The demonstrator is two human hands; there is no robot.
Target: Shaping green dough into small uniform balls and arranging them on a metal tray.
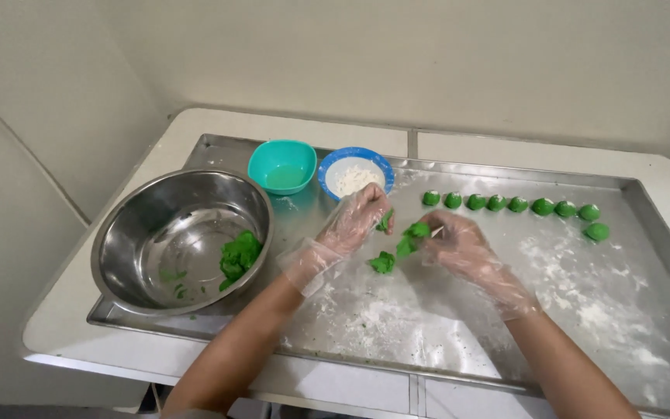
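Nearest, low in the frame, the floured metal tray (583, 310) keeps the dough from sticking. At centre, the gloved left hand (354, 221) pinches a small green bit (385, 222) between closed fingertips, while the gloved right hand (459, 247) curls shut around a green dough lump (412, 237); another piece (382, 263) lies just below. At left, a steel bowl (157, 233) holds spare dough (238, 257). Farther back sit a teal bowl (282, 166), a blue flour bowl (355, 172) and, upper right, a row of finished balls (517, 205).

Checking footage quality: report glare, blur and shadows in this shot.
Head view: glare streaks inside the steel bowl; soft, even light on the metal tray, faint shadows only; left hand and right hand slightly soft; green dough balls reasonably sharp; edges bowed by the wide lens.
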